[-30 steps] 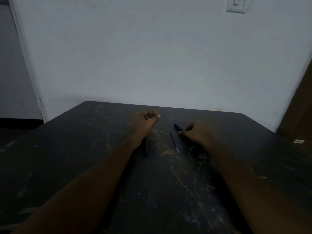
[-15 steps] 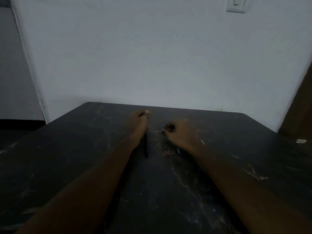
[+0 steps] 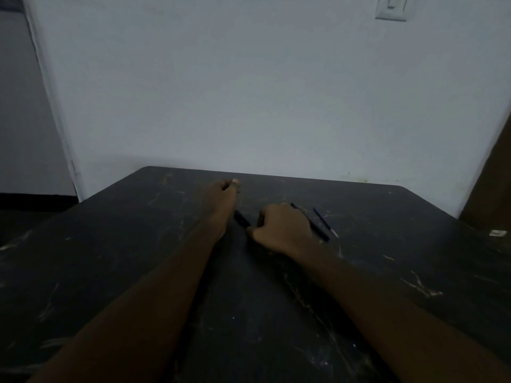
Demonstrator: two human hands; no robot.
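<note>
Right hand (image 3: 282,228) has moved left off the black pen (image 3: 311,221) and refill (image 3: 324,221), now curled at the left pen (image 3: 242,219), probably grabbing it next, can't tell if it's gripping yet.

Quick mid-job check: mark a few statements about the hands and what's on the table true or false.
1. The left hand and right hand are both over the table. True.
2. The refill is in the left hand. False: it lies on the table, right of the right hand, and neither hand touches it.
3. A dark pen lies between the hands. True.
4. The left hand lies flat with straight fingers. False: its fingers are curled.
5. The switch is at the upper left of the wall. False: it is at the upper right.
</note>
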